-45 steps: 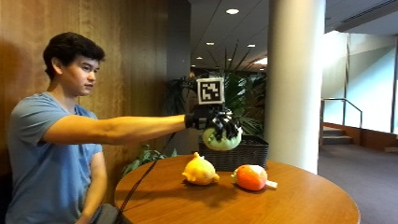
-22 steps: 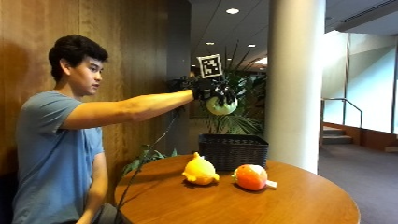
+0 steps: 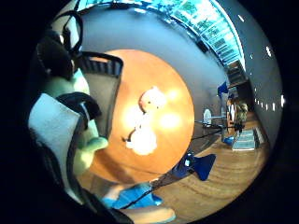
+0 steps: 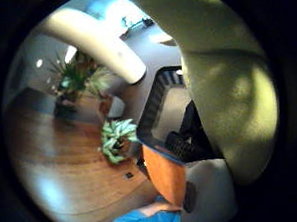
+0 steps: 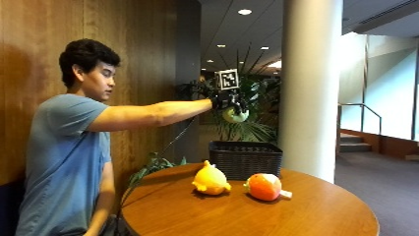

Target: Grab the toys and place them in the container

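Transport phase: your gloved right hand (image 5: 230,102) now sits above the dark woven container (image 5: 245,158), fingers curled round the green toy (image 5: 235,116), which hangs just under the palm. Against the frame a second back, the arm has gone up and outward; the toy then hung low, just over the table, and it now rides well higher, roughly over the container's open mouth. From the table's centre the container stands at about 11 o'clock, beyond the far edge of the round wooden table (image 5: 314,216). Little-finger palm view confirms: green toy (image 3: 77,88) pressed close against the palm, container rim (image 3: 105,60) beside it, table below. Thumb-side view shows the toy (image 4: 229,95) filling the near field with the container's opening (image 4: 166,107) beneath it. Judgement: carry looks close to done; what this toy seems to need next is a lowering and a release over the opening. Two toys remain on the table, untouched: yellow toy (image 5: 211,180) at about 9 o'clock of the orange toy (image 5: 264,186), the two near each other but apart. Task roughly a third along, by this reading.
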A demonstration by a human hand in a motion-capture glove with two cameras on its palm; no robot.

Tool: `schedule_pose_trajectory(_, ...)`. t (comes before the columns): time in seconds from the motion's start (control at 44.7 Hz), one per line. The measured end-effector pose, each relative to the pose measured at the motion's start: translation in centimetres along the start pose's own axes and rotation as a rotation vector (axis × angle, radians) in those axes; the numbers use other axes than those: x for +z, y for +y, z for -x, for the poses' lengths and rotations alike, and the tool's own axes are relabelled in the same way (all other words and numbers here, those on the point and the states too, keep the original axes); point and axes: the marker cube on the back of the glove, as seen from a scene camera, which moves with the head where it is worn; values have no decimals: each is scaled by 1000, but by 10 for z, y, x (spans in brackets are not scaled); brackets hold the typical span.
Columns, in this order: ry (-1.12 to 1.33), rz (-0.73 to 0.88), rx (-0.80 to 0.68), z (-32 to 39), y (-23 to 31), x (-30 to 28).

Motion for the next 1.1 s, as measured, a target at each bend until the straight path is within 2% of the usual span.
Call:
schedule_pose_trajectory(0.112,-131,11,-147,-10,8,10)
schedule_pose_trajectory(0.224,-139,20,-146,9,3,24)
schedule_pose_trajectory(0.313,-201,11,-78,31,-8,35)
schedule_pose_trajectory(0.425,-154,121,-214,15,2,55)
schedule_pose_trajectory(0.537,-176,166,-193,16,2,63)
schedule_pose_trajectory(0.649,-140,149,-255,5,4,60)
schedule_pose_trajectory(0.806,-136,90,-194,-15,-6,42)
schedule_pose_trajectory(0.94,-24,103,-184,3,-19,36)
schedule_pose_trajectory(1.097,52,102,-133,-48,-22,28)
